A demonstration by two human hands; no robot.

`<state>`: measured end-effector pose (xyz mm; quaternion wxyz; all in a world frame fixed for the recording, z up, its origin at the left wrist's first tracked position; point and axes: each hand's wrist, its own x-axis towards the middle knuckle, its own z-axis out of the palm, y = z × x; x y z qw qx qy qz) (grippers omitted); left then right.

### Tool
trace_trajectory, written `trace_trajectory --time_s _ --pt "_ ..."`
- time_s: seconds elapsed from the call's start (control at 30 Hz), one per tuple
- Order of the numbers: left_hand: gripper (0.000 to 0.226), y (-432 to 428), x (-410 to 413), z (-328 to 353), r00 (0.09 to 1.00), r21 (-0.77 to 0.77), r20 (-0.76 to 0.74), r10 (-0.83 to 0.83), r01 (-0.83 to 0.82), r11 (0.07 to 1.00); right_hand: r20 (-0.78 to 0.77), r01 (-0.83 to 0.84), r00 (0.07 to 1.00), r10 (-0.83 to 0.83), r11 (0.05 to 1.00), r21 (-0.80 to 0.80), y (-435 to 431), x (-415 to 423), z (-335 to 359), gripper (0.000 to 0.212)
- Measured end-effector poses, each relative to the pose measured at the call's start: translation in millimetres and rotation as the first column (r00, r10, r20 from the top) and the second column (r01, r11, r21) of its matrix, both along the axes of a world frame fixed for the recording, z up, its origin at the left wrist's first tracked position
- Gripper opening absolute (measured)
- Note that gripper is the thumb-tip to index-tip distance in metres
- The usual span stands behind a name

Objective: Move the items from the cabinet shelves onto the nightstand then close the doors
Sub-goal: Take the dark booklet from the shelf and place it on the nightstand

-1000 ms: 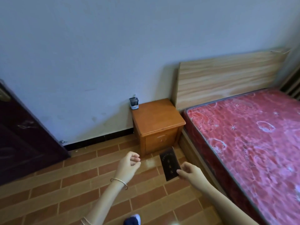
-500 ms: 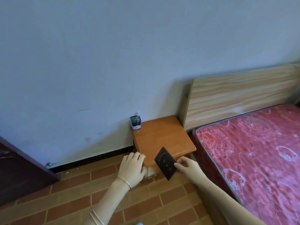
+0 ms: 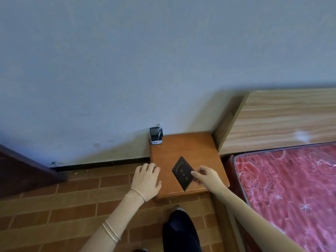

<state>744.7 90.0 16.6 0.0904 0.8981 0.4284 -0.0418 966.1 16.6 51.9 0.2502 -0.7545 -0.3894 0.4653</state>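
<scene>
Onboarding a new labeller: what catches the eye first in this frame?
The dark booklet, pinched in the right hand over the orange nightstand, stands out first. The left hand rests flat at the nightstand's left edge; a pen holder stands at its back left corner. A red mattress fills the right.
</scene>
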Motion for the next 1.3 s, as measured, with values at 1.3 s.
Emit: trace_trajectory --time_s 1.3 --pt "0.073 115.8 115.0 -374.4 0.963 -0.138 0.04 0.267 -0.26 0.956 -0.109 0.231 0.964 -0.241 0.968 -0.097 272.1 67.7 -361.4 0.032"
